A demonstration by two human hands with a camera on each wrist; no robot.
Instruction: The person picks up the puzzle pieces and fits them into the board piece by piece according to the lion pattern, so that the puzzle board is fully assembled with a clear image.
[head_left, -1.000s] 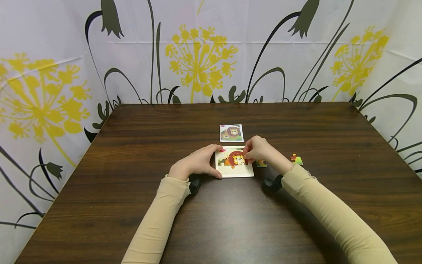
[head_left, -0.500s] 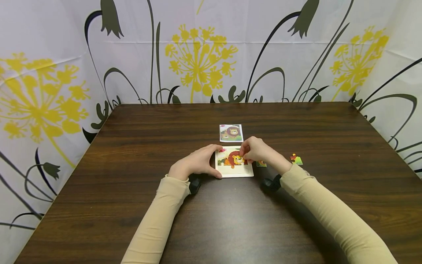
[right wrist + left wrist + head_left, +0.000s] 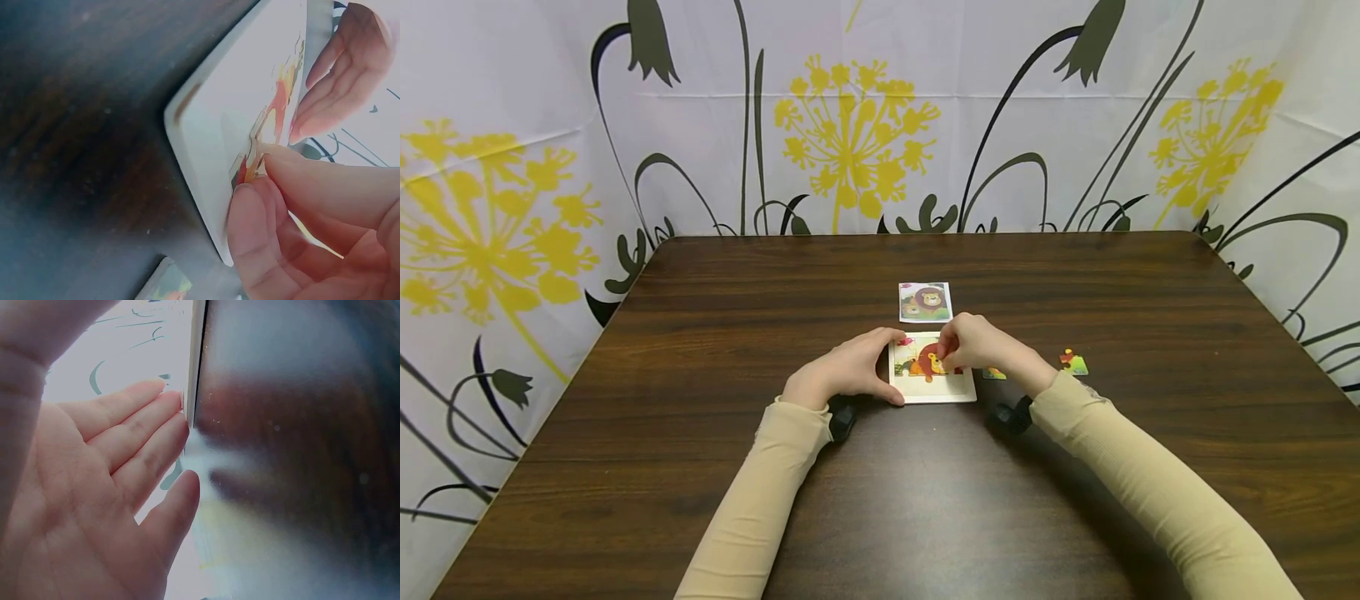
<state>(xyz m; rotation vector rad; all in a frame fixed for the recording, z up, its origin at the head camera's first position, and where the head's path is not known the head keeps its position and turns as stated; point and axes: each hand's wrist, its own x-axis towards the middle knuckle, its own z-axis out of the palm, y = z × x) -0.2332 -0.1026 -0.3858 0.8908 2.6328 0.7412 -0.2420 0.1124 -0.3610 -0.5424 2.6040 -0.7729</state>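
A pale square puzzle tray (image 3: 942,390) lies on the table, with lion puzzle pieces across its upper part and a bare lower part. My left hand (image 3: 841,367) rests along the tray's left side, thumb and index finger spread to its two left corners. In the left wrist view its other fingers (image 3: 147,440) are nearly straight beside the tray edge. My right hand (image 3: 988,343) is over the upper right of the tray. In the right wrist view, its thumb and fingers pinch a small red and yellow puzzle piece (image 3: 242,170) at the picture, partly hidden by the fingertips.
A printed lion picture card (image 3: 925,302) lies just behind the tray. One loose puzzle piece (image 3: 994,374) sits at the tray's right, partly under my right wrist. Another loose puzzle piece (image 3: 1073,362) lies farther right. A flowered cloth (image 3: 850,125) hangs behind the dark table (image 3: 760,283).
My right hand has shifted a little to the left over the tray, covering more of the lion's face. The left hand and the tray have stayed in place.
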